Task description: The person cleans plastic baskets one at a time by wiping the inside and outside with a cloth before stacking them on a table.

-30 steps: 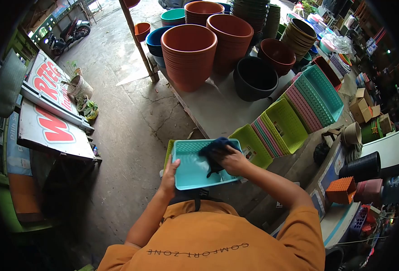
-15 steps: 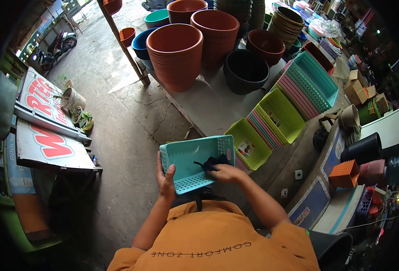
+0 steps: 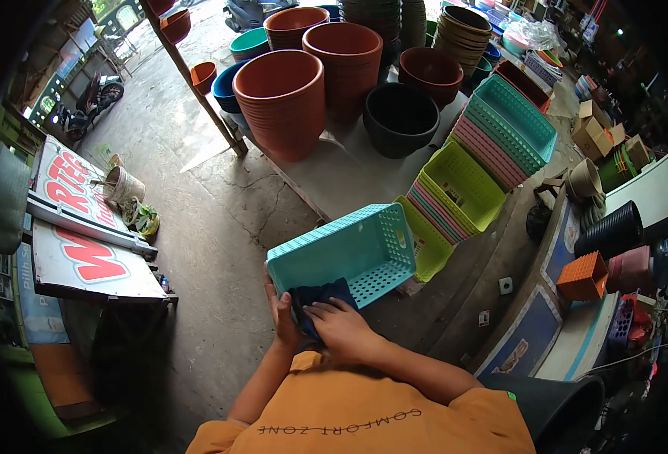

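A turquoise plastic basket (image 3: 334,246) with perforated sides is held tilted in front of my chest, its opening facing me. My left hand (image 3: 282,312) grips its left end, thumb on the near side and fingers behind the wall. Under my right hand (image 3: 341,327) a dark blue cloth (image 3: 325,293) is pressed over the basket's near side, close to my left thumb. The fingers of my right hand lie bent across the cloth. Part of the basket's near wall is hidden by the cloth and hand.
Nested lime and pink baskets (image 3: 462,189) stand to the right, beside a stack of turquoise baskets (image 3: 515,125). Stacked terracotta pots (image 3: 281,106) and a black pot (image 3: 400,121) sit on the low platform ahead. A lettered signboard (image 3: 95,257) is at the left.
My right hand and the cloth have moved left and nearer me, from the basket's right interior to its near left side. The basket has tilted and shifted slightly right.
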